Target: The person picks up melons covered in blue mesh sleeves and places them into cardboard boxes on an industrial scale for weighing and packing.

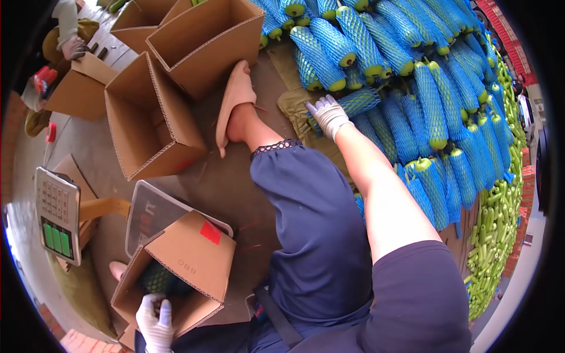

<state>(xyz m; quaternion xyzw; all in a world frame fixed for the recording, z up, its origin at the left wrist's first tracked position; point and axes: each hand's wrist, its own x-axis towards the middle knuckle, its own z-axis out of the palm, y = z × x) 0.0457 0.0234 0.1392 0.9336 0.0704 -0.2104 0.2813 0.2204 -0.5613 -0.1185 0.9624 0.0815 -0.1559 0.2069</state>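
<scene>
My right hand [329, 116], in a white glove, reaches to the edge of a pile and closes around one end of a long green gourd in a blue foam net [360, 101]. Many similar netted gourds [412, 117] lie stacked beside and beyond it. At the lower left, my gloved left hand [155, 322] crosses the near rim of an open cardboard box [191, 259], its fingers curled just inside the opening. The box sits tilted, with a red sticker on one side. A dark netted gourd [158, 277] shows inside; the rest of the interior is in shadow.
Several open cardboard boxes [135, 117] stand at the upper left. A scale with a green display [59, 215] has its platform [138, 206] by the tilted box. Another person's gloved hand [74, 47] rests near a box. Un-netted green gourds [497, 235] form a heap at right.
</scene>
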